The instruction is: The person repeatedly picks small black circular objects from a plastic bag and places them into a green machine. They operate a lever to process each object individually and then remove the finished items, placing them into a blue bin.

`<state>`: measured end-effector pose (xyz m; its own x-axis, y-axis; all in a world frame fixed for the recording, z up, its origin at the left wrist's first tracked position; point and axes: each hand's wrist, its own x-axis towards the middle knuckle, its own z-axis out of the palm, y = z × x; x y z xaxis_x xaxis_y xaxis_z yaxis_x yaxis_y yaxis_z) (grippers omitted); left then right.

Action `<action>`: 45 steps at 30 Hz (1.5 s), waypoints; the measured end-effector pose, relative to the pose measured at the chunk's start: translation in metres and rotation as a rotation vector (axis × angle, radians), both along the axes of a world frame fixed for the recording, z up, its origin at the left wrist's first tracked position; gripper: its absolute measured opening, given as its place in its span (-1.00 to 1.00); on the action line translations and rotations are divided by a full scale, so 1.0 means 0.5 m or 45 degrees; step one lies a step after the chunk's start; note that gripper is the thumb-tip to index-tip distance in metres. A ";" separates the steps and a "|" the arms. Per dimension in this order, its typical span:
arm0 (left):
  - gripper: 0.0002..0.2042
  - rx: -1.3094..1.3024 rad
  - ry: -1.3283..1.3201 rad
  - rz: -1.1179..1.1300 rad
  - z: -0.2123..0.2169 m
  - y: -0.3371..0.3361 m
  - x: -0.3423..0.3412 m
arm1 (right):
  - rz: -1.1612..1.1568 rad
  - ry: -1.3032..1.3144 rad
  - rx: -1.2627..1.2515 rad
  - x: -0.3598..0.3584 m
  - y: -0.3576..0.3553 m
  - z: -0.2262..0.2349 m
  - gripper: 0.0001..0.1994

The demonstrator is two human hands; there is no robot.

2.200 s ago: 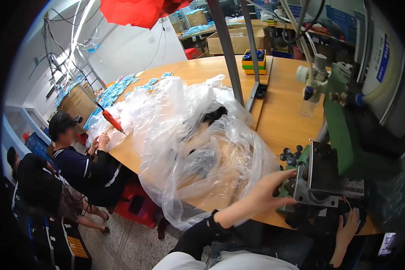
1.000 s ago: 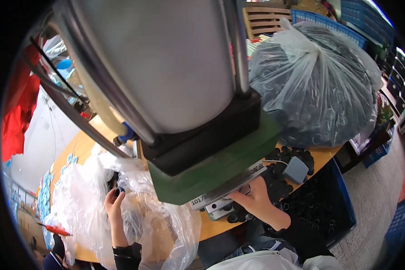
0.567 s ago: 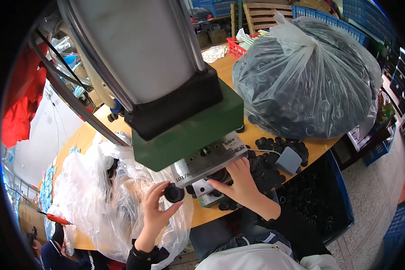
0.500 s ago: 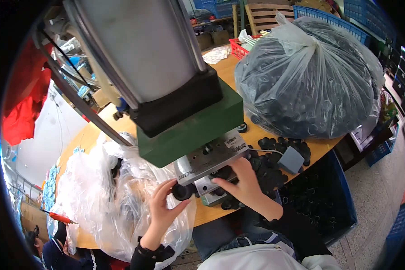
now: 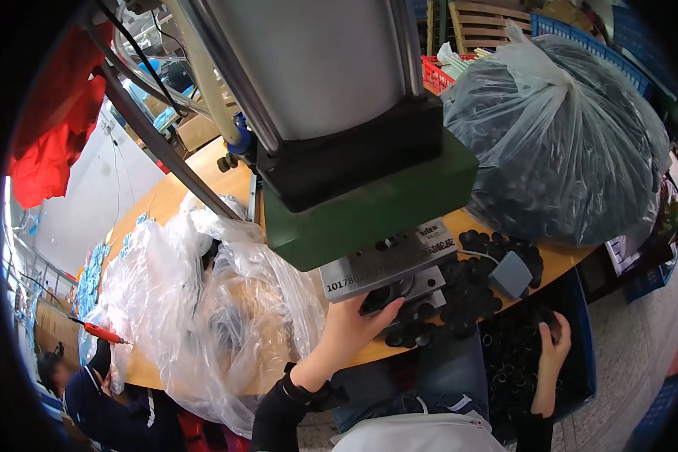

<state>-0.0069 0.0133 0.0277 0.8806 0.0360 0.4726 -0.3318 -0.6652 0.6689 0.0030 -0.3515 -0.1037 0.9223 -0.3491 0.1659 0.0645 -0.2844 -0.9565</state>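
Observation:
My left hand (image 5: 343, 331) is closed on a black round part (image 5: 377, 297) beneath the metal plate (image 5: 388, 265) of a bench press (image 5: 369, 200). Its thumb lies along the near side of the part, and the plate hides some of the fingers. Over a blue bin (image 5: 586, 343) at my right, my right hand (image 5: 554, 346) pinches what looks like another black round part (image 5: 544, 316) at its fingertips. Many black rings (image 5: 516, 361) lie in the bin below that hand.
Loose black round pieces (image 5: 471, 297) and a small grey box with a cable (image 5: 511, 274) lie right of the press. A large bag of black parts (image 5: 557, 143) stands behind them. Crumpled clear plastic (image 5: 226, 309) covers the left side; another person (image 5: 120, 399) sits there.
My right hand has left the press and moved right and down over the bin. My left hand has moved right, bringing its black part from beside the plate to beneath it. The view has shifted.

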 end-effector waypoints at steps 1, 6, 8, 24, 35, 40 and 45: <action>-0.68 0.025 -0.006 0.006 0.000 0.000 -0.001 | -0.098 0.022 0.040 -0.008 -0.019 -0.018 -0.65; -0.67 -0.104 -0.018 0.078 -0.030 -0.005 0.012 | -0.360 0.173 0.046 -0.022 -0.097 -0.102 -0.67; -0.67 -0.411 0.098 0.175 -0.066 -0.011 0.017 | -0.361 0.291 -0.100 -0.024 -0.128 -0.149 -0.65; -0.65 -0.208 0.130 0.274 -0.042 -0.027 0.035 | 0.488 -0.257 -1.173 0.162 0.111 0.022 -0.56; -0.59 0.013 -0.037 0.346 -0.078 0.211 -0.123 | 0.494 -0.074 -1.449 0.178 0.160 -0.024 -0.39; -0.77 0.233 0.055 0.803 -0.184 0.572 -0.163 | 0.622 -0.093 -1.046 0.136 0.228 0.051 -0.46; -0.74 0.332 -0.039 0.861 -0.224 0.794 -0.066 | 0.764 -0.387 -0.593 0.089 0.318 0.136 -0.58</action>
<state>-0.0401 0.4102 -0.0840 0.6917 0.4510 0.5641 0.1928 -0.8680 0.4575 0.0475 -0.1925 -0.0356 0.8216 0.3563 0.4450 0.5696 -0.4830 -0.6650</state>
